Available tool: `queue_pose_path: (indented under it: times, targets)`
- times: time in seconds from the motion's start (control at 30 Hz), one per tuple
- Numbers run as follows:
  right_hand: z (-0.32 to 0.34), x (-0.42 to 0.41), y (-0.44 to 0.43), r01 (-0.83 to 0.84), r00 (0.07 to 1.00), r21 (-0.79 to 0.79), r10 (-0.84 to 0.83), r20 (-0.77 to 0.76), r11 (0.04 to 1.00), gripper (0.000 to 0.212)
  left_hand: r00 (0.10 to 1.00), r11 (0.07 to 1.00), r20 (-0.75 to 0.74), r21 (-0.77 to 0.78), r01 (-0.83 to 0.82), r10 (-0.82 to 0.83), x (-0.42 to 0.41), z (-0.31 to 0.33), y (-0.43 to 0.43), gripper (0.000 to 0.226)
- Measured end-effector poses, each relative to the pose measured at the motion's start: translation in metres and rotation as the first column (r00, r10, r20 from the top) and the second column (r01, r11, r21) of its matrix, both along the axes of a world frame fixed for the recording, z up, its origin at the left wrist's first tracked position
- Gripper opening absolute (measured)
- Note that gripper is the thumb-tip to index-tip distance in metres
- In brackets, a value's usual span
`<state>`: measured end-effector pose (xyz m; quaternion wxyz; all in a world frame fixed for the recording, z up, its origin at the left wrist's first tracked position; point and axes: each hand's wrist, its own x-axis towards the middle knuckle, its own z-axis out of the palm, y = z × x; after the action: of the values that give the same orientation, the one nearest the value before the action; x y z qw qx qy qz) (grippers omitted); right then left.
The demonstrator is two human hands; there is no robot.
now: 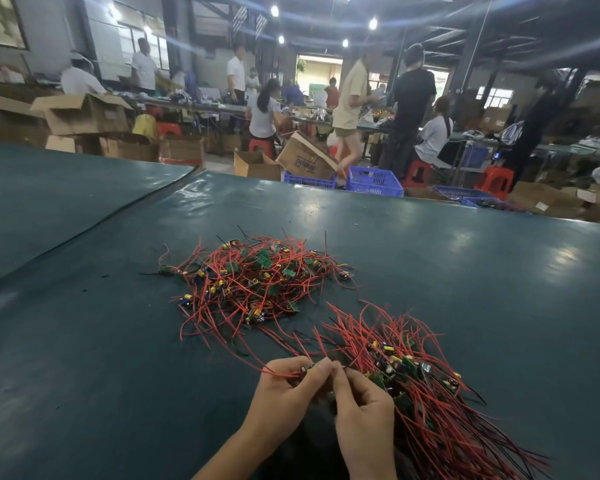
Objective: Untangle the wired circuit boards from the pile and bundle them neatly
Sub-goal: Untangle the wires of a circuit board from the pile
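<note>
Hands, lower centre: left hand (284, 386) and right hand (362, 405) meet at the fingertips, both pinching one small circuit board (308, 367) with red leads. Surface: dark green table mat (84, 358), seam running to upper left. Room: workshop, people at benches, cardboard boxes (84, 114), blue crates (374, 181) past the far edge. Tangled pile (253, 278) above the hands, apart; aligned bundle (423, 393) just beside right hand, on its right. Mat stretches wide to left and upper right
</note>
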<state>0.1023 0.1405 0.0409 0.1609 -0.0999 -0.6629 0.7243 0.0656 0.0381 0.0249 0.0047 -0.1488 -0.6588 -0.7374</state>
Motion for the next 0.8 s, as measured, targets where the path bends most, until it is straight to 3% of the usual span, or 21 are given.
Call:
queue_pose_path:
  times: [0.13, 0.43, 0.57, 0.7, 0.8]
  targets:
    - [0.0, -0.004, 0.001, 0.001, 1.0, -0.048, -0.001, 0.001, 0.999, 0.031, 0.998, 0.998, -0.054, 0.04, -0.039, 0.042, -0.001, 0.005, 0.0, 0.04]
    - [0.017, -0.007, 0.039, 0.203, 0.972, -0.443, -0.234, -0.016, 0.873, 0.019, 0.99, 0.97, -0.018, 0.205, -0.13, 0.137, -0.01, 0.018, -0.014, 0.043]
    - [0.011, -0.004, 0.03, 0.203, 0.975, -0.388, -0.222, -0.002, 0.899, 0.026, 0.992, 0.975, 0.025, 0.184, -0.128, 0.126, -0.009, 0.015, -0.013, 0.04]
    - [0.0, -0.002, 0.005, 0.078, 0.997, -0.157, -0.076, 0.015, 0.985, 0.018, 1.0, 0.996, -0.014, 0.081, -0.025, 0.026, -0.004, 0.013, -0.006, 0.035]
    - [-0.003, -0.002, -0.008, 0.0, 1.0, -0.094, -0.001, -0.016, 0.996, 0.032, 1.0, 0.997, -0.014, 0.072, 0.025, -0.024, 0.0, 0.011, -0.002, 0.033]
